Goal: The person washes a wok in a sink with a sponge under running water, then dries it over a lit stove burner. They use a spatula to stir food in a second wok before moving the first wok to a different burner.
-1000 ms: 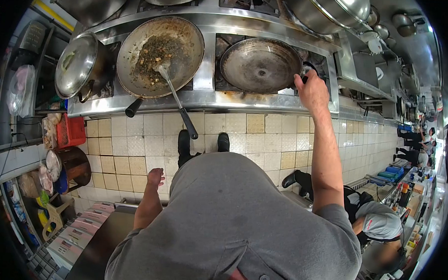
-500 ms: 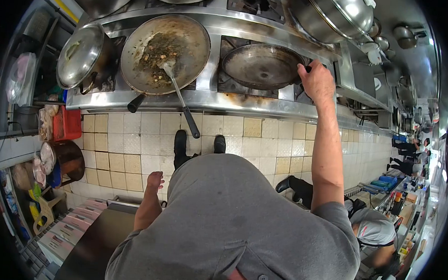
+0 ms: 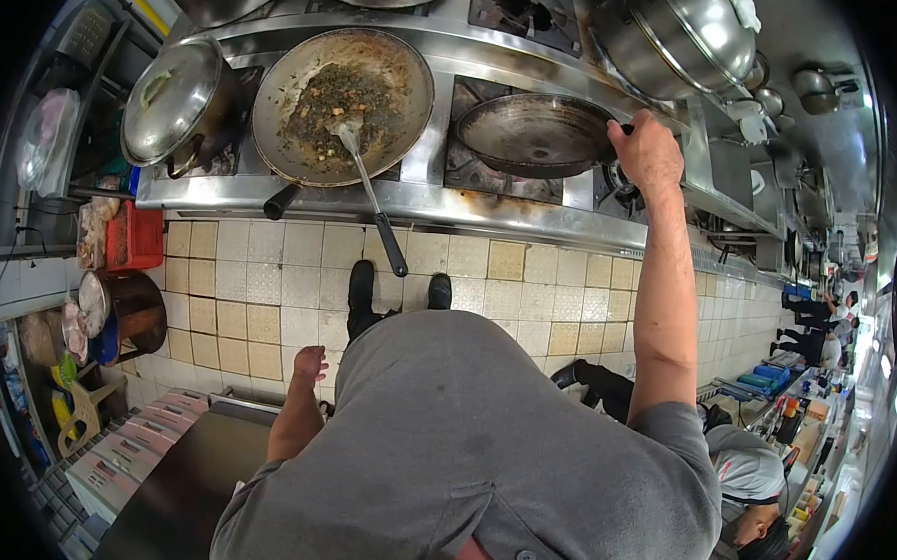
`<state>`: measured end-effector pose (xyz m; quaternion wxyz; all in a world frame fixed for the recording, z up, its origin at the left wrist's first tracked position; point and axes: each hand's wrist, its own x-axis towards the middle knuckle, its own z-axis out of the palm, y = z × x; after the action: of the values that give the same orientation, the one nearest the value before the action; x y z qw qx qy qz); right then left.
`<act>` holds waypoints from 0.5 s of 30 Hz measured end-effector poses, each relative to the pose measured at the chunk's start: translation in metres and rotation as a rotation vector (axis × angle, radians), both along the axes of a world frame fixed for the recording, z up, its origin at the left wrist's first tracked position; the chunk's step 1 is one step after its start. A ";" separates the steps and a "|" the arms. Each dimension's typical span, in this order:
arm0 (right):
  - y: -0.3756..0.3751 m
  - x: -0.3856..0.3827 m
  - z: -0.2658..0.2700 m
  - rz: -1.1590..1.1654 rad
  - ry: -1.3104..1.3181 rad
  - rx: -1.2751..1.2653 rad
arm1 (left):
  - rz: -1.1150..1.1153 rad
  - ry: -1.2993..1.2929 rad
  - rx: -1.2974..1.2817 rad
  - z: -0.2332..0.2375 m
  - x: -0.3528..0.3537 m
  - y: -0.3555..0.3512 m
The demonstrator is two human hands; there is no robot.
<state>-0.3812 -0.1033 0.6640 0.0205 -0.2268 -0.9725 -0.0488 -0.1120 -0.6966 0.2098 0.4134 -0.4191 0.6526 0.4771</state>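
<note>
My right hand (image 3: 648, 157) is closed on the handle of a dark frying pan (image 3: 535, 139), at the pan's right side over a stove burner. The pan holds no food. To its left on the stove sits a wide pan (image 3: 407, 88) with chopped dark green food (image 3: 341, 100) in it. A spatula (image 3: 363, 181) rests in that food, its black handle reaching over the stove's front edge. My left hand (image 3: 310, 364) hangs low at my side, away from the stove, with its fingers loosely apart and nothing in them.
A lidded pot (image 3: 176, 103) stands at the stove's left end. Large metal pots (image 3: 679, 40) line the back. A red crate (image 3: 138, 236) is at the left. A co-worker (image 3: 751, 468) bends behind me on the right, beside a cluttered counter. More people (image 3: 817, 331) stand farther off.
The view has shifted slightly, so the stove and pans appear a little farther right. My right hand stays on the frying pan's handle. The co-worker's head has turned or lowered.
</note>
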 end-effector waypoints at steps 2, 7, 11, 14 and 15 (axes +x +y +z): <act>0.000 0.001 0.000 -0.010 0.000 -0.006 | -0.004 -0.004 0.003 0.001 0.001 0.000; 0.000 0.004 -0.002 -0.014 0.001 -0.020 | -0.007 0.003 -0.003 0.003 -0.003 0.001; 0.004 0.007 -0.007 0.002 0.012 -0.006 | -0.010 0.014 -0.005 0.005 -0.005 0.001; 0.008 0.013 -0.013 0.000 0.020 -0.049 | -0.021 0.014 -0.015 0.004 -0.005 0.001; 0.009 0.017 -0.016 -0.002 0.018 -0.050 | -0.023 0.012 -0.015 0.004 -0.005 0.001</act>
<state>-0.3638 -0.0948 0.6483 0.0237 -0.2285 -0.9730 -0.0223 -0.1172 -0.6961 0.2138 0.4118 -0.4118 0.6635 0.4697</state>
